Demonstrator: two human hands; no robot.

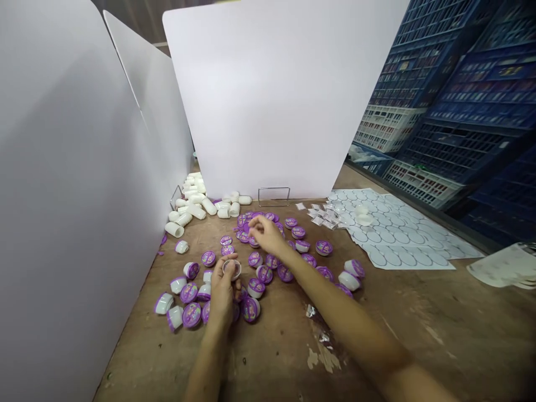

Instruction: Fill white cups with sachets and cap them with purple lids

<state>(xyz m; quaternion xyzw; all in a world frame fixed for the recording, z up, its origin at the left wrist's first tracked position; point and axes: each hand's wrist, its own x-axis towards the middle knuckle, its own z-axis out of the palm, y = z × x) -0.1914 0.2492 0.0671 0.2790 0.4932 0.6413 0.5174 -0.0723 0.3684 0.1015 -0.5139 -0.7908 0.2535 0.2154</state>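
Note:
My left hand (221, 290) is closed around a small white cup (232, 270), whose open round mouth faces up. Further forward, my right hand (266, 234) has its fingers curled together over a heap of purple lids (245, 224). Whether a lid is between those fingertips cannot be made out. Around both hands lie many white cups topped with purple printed lids, such as one lidded cup (191, 315) at the near left and another lidded cup (324, 248) to the right. Some stand upright and others lie on their sides.
White empty cups (196, 209) are piled at the back left, beside a white partition (268, 100). Small clear packets (324, 216) lie back right, near sheets printed with ovals (389, 240). Stacked blue crates (469, 111) stand beyond. Crumpled clear wrappers (310, 311) sit by my right forearm.

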